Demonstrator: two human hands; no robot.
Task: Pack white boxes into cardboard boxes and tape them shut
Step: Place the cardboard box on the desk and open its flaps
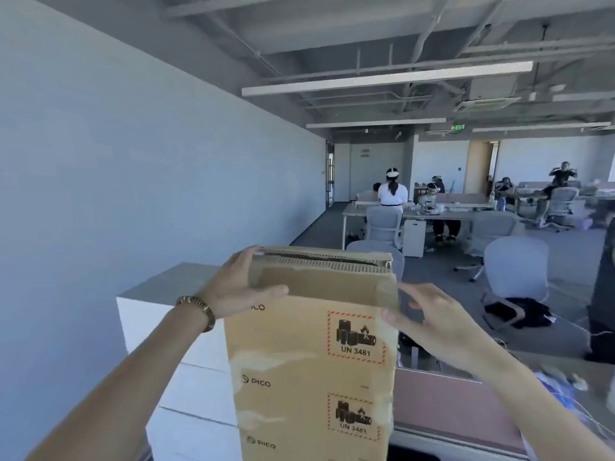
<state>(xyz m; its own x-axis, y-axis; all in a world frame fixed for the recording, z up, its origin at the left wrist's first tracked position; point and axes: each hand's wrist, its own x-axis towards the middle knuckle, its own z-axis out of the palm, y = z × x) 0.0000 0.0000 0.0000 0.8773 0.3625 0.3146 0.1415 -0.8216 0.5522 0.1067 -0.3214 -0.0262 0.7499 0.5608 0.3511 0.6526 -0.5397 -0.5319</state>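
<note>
Office desks behind, both hands' grip clasps the upright cardboard box (312, 354): left hand (239, 287), right hand (429, 317).

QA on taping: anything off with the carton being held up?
Yes. The cardboard box has a gap along its top seam, with ragged corrugated edges showing. Clear tape on its front looks wrinkled and patchy. Left hand and right hand grip its top corners.
</note>
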